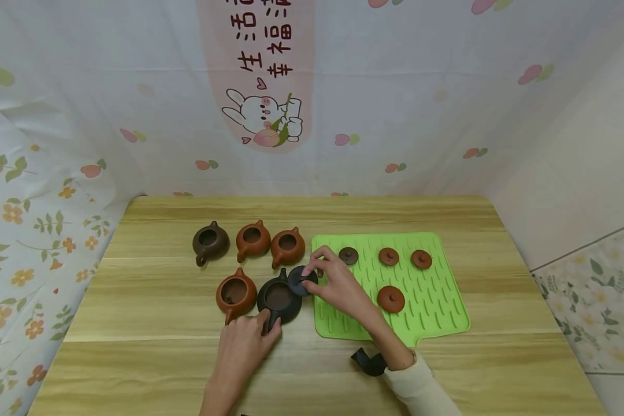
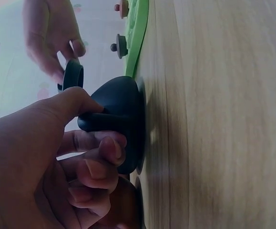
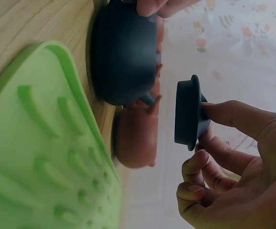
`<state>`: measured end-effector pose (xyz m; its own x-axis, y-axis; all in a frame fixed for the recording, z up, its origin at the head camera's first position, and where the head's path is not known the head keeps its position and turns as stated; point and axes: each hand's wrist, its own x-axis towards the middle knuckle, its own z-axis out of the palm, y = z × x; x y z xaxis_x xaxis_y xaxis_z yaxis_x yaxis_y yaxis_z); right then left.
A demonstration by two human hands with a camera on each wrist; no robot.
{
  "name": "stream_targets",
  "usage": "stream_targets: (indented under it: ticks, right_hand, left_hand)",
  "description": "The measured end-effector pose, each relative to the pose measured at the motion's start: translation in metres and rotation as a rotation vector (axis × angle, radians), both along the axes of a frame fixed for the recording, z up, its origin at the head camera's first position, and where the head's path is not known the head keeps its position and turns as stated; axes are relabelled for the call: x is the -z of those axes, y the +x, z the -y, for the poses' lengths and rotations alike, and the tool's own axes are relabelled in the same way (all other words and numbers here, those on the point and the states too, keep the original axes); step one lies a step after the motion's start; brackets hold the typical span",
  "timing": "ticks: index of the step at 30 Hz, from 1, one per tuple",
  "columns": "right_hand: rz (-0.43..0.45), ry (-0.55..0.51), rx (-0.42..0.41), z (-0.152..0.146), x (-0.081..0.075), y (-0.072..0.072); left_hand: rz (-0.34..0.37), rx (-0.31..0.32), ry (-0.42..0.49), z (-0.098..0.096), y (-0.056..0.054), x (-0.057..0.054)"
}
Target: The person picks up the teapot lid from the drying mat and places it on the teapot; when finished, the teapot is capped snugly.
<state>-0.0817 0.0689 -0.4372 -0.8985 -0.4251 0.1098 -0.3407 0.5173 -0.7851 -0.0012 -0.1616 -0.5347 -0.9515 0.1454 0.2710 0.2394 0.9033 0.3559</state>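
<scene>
My left hand (image 1: pixel 247 341) pinches the handle of a black teapot (image 2: pixel 123 98) standing on the table, its top uncovered. With thumb and fingers, my right hand (image 1: pixel 338 283) holds a black teapot lid (image 3: pixel 189 114) by its knob. The lid is in the air at the right of the black teapot, between it and the green mat. In the right wrist view the lid's underside rim faces the pot side. A reddish-brown teapot (image 1: pixel 236 293) without a lid stands just left of the black one, something dark inside it.
Behind stand a dark brown teapot (image 1: pixel 211 241) and two orange-brown teapots, one at the left (image 1: pixel 253 239) and one at the right (image 1: pixel 288 247), all lidless. A green ribbed mat (image 1: pixel 426 323) bears several lids, including a larger reddish lid (image 1: pixel 392 299). A black curved object (image 1: pixel 369 363) lies by my right forearm.
</scene>
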Motion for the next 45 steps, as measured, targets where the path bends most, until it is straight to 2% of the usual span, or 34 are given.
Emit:
stream_targets:
  ticks: [7, 14, 22, 27, 45]
  right_hand:
    - [0.006, 0.028, -0.019, 0.014, -0.001, -0.003]
    - [0.022, 0.055, -0.039, 0.024, 0.003, -0.004]
    - [0.018, 0.104, -0.034, 0.032, 0.006, -0.004]
    - [0.024, 0.103, -0.040, 0.033, 0.007, -0.002]
    - [0.022, 0.117, -0.049, 0.038, 0.008, 0.002]
  left_hand:
    - [-0.005, 0.008, 0.019, 0.001, 0.001, -0.001]
    - [0.050, -0.009, -0.006, 0.000, 0.001, -0.004]
    - [0.038, -0.005, 0.005, -0.001, 0.002, -0.003]
    - [0.053, -0.008, 0.012, -0.001, 0.002, -0.003]
    - [0.028, -0.004, 0.011, -0.001, 0.003, -0.004]
